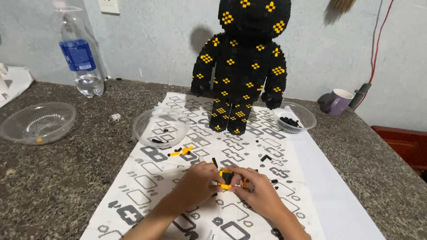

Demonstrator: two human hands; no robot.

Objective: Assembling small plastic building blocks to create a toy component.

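Observation:
My left hand and my right hand meet over the printed sheet, both pinching a small black and yellow brick assembly. Only its top shows between the fingers. Loose yellow and black bricks lie just beyond my left hand. A tall black brick figure with yellow diamond spots stands upright at the far end of the sheet.
Three clear plastic bowls sit around: one at far left, one on the sheet with a few bricks, one with black bricks at right. A water bottle and a purple mug stand by the wall. The stone counter drops off at right.

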